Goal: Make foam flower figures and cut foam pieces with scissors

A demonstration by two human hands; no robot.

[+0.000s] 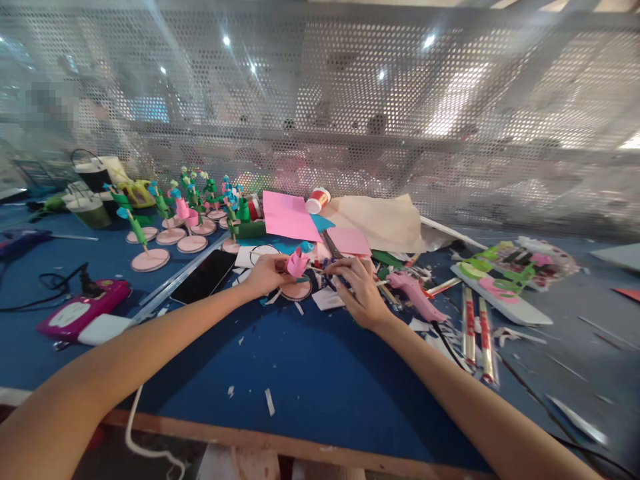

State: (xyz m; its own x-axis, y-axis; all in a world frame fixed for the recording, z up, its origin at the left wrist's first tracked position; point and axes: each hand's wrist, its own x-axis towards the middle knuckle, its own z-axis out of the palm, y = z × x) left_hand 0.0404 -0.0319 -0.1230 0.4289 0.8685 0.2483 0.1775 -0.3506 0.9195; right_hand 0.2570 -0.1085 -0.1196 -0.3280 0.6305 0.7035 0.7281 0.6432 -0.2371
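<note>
On the blue worktop, one pink paper flower serves as the landmark: a curled pink bloom standing over a round pink base. The left hand pinches it from its left side, grip pressed on the petal. The right hand, just right of the flower, has fingers curled on small scraps; what it grips cannot be told. One pink glue gun lies further right. Behind-left of the flower stand roughly eight finished flowers; one pink sheet lies just behind it.

Paper flower between hands; phone left of it, glue gun right, paper sheets behind.
</note>
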